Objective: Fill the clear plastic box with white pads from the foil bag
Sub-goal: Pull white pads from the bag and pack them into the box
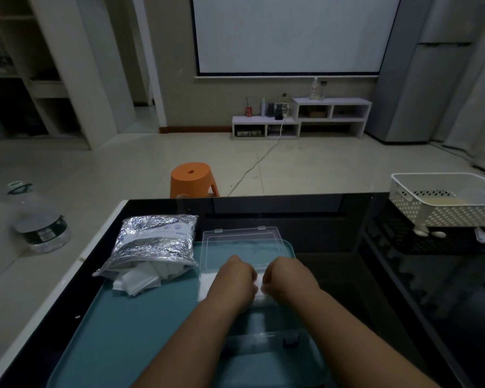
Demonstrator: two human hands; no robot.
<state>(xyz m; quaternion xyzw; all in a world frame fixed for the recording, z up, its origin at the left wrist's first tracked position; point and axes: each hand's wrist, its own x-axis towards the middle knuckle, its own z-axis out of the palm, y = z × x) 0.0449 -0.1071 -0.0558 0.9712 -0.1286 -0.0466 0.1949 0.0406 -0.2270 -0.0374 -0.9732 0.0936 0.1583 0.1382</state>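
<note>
- Step in hand: seating white pads (207,285) in the clear plastic box (263,339). Filling looks underway, not done.
- Box sits on teal tray (140,331), mid-table, w/ lid (241,240) flipped open at the far side.
- Left hand (235,278) & right hand (287,278) are close together over the box's far half, knuckles nearly touching. Fingers are curled down & look to pinch the pads betw. them. Fingertips mostly hidden, so the exact grip is unclear.
- Pads show as a white patch under and left of the left hand. Near half of the box looks bare, tray colour showing thru.
- Foil bag (157,239) lies just left of the box, part on the tray, mouth toward the person. Loose pads (137,284) spill from its mouth.
- Next, prob.: let go, reach left to the spilled pads, take a stack, lay it flat in the near half.
- Needs: square edges vs. box walls, since pads are thin & likely to fan or slip.
- Table (347,247) is black & glossy.
</note>
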